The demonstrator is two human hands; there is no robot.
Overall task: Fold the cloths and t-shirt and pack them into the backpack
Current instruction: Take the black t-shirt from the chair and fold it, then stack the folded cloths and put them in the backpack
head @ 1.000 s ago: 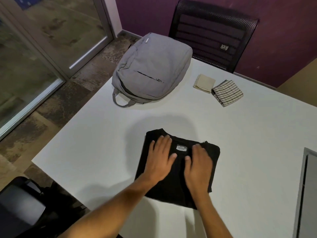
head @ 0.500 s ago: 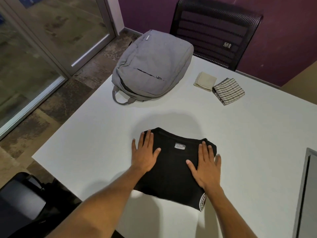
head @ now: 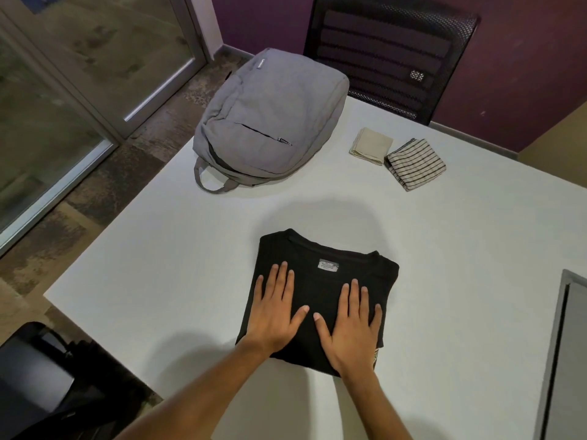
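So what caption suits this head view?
Both hands press flat on a folded black t-shirt, near a grey backpack.

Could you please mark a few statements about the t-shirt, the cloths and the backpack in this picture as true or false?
1. Both hands, left hand and right hand, lie flat on the black t-shirt. True.
2. The striped cloth lies inside the grey backpack. False: it lies on the table, beside the beige cloth.
3. The t-shirt is spread out unfolded. False: it is folded.
4. The backpack lies on the table. True.
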